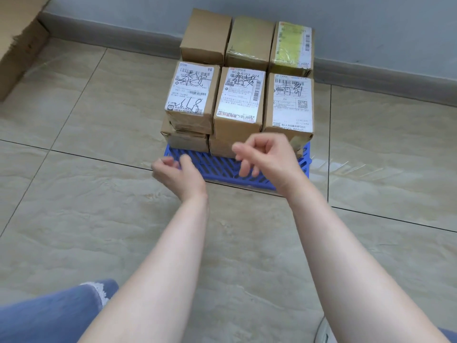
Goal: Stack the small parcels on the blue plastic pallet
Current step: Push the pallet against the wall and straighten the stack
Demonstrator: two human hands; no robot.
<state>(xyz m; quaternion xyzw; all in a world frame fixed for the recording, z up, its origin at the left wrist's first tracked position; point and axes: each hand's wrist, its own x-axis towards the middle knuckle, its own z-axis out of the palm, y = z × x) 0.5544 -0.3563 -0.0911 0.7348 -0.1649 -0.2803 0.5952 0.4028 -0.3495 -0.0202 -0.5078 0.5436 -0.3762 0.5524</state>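
Tiled floor [99,219] by a grey wall, small parcels [238,95] stacked two layers high on the blue plastic pallet [222,167], left hand [176,173] and right hand [265,158] over its front edge, each grip loosely curled, holding nothing.

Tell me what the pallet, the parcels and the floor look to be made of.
Pallet: blue moulded plastic, judging by its even colour and slotted grid.
Parcels: brown cardboard, matte, with creased edges, glossy tape and white paper labels.
Floor: probably glazed ceramic or stone-look tile; beige veining, dark grout lines, faint sheen.
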